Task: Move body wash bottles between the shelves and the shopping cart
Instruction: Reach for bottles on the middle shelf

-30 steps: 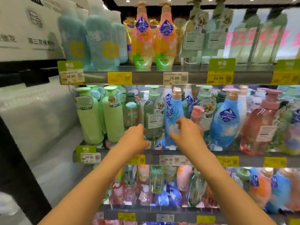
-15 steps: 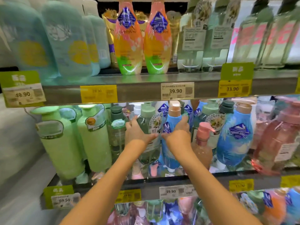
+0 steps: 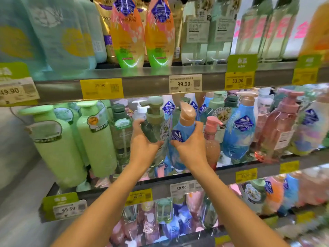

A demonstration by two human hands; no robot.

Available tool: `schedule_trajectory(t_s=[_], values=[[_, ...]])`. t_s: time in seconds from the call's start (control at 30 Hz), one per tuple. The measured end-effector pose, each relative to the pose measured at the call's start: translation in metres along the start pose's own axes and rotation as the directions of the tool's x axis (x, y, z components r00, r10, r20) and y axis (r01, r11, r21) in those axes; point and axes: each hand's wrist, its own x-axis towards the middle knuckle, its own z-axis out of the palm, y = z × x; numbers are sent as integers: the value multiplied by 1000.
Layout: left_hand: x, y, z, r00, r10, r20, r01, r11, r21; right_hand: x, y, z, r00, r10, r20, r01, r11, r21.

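Supermarket shelving fills the view, three tiers crowded with body wash under yellow and white price tags. On the middle shelf (image 3: 178, 180), near its front edge and about midway along, both hands are closed on bottles standing side by side: the left hand (image 3: 145, 141) wraps the shoulder of a clear green pump bottle (image 3: 154, 129), and the right hand (image 3: 189, 145) grips a blue bottle (image 3: 179, 139) with a tan cap just below its neck. The two hands sit close together, thumbs nearly meeting between the bottles. No shopping cart is in view, so the step looks like taking this pair off the shelf to carry down to it. To do that well, each bottle should come up slightly and straight back toward the person, bases clearing the shelf lip before any turn. The green pump head stands close under the upper shelf (image 3: 142, 82), so the lift should stay low. A pink pump bottle (image 3: 211, 139) stands just beside the right hand, touching or nearly so, and could topple if the blue one swings sideways. These curved, glossy bodies may slip, so a firm hold at the narrow waist seems wise.
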Motion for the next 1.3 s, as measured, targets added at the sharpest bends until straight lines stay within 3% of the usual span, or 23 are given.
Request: schedule_trajectory(t_s=[0.3,0.5,0.67,0.97,1.17,1.3], values=[[-66,80,-3,979,192,69,-188,981,-54,-51,-29,-100,998,-66,-8,66,996,53],[-159,146,68,955,224,196,-191,966,-174,-115,-18,-246,997,-44,-65,43,999,-20],[-247,193,141,917,222,332,-133,954,-270,-175,5,-365,977,48,-208,-70,992,-101],[-327,245,267,779,300,551,-107,929,-354,-215,67,-496,875,192,-444,-283,948,-148],[-364,237,356,661,222,717,-63,968,-241,-232,131,-550,791,360,-494,-449,891,-70],[-408,214,414,556,72,828,36,993,-110,-256,197,-581,709,507,-490,-560,827,45]])
